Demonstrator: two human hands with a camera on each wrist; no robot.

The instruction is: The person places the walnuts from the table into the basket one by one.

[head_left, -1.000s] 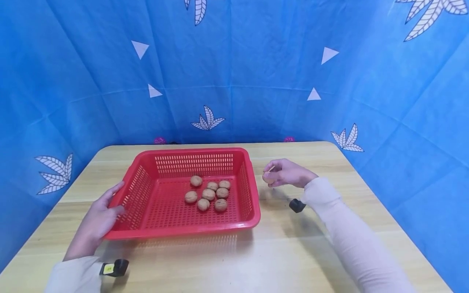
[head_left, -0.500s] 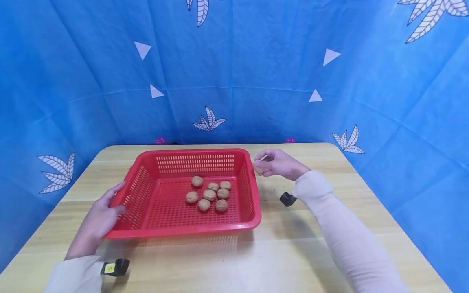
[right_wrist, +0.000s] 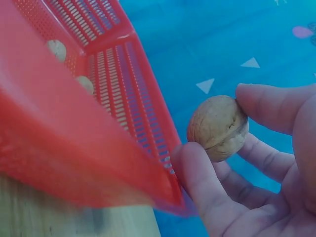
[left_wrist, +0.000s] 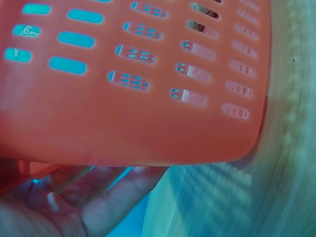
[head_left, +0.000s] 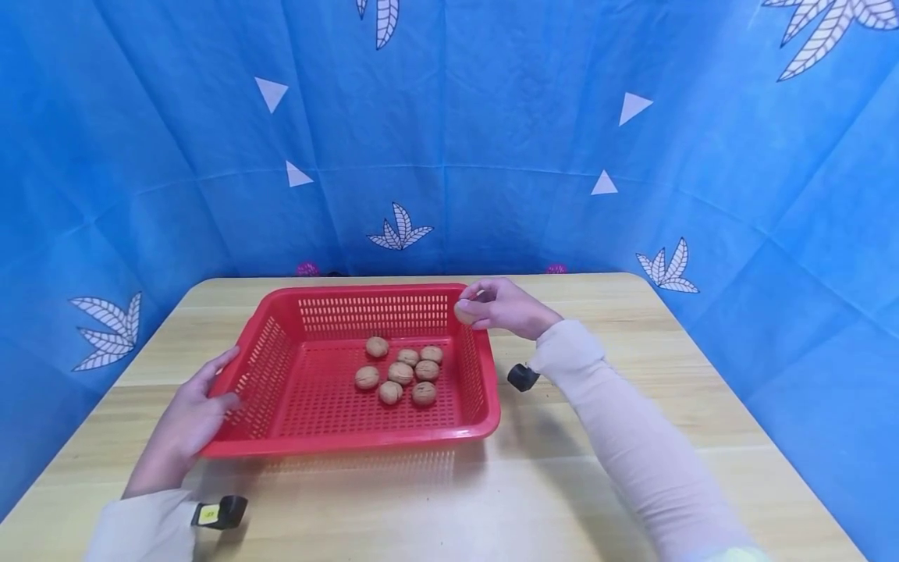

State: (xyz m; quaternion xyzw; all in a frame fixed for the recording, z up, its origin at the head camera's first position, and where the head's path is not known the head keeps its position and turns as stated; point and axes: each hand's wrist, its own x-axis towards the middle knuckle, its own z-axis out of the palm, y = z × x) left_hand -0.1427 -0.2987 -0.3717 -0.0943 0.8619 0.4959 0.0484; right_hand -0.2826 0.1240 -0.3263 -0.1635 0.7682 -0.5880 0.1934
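Note:
A red plastic basket [head_left: 344,446] with slotted walls stands on the table in the head view. Several brown walnuts [head_left: 400,373] lie on its floor, most of them grouped toward the right. My left hand [head_left: 184,425] grips the basket's left rim, thumb over the inner side; in the left wrist view its fingers [left_wrist: 116,195] reach beneath the red edge. Over the right rim, near the far corner, my right hand [head_left: 509,306] pinches one walnut [right_wrist: 219,128] between thumb and fingertips. That walnut is held higher than the others.
The light wooden table [head_left: 449,507] extends around the basket, with a shadow under the basket's front edge. A blue patterned curtain [head_left: 449,140] hangs behind and along both sides. A black wrist camera [head_left: 523,378] sits below the right hand.
My right hand has carried its walnut leftward and up, from the table area right of the basket to over the right rim. The left hand, basket and walnuts inside stay put.

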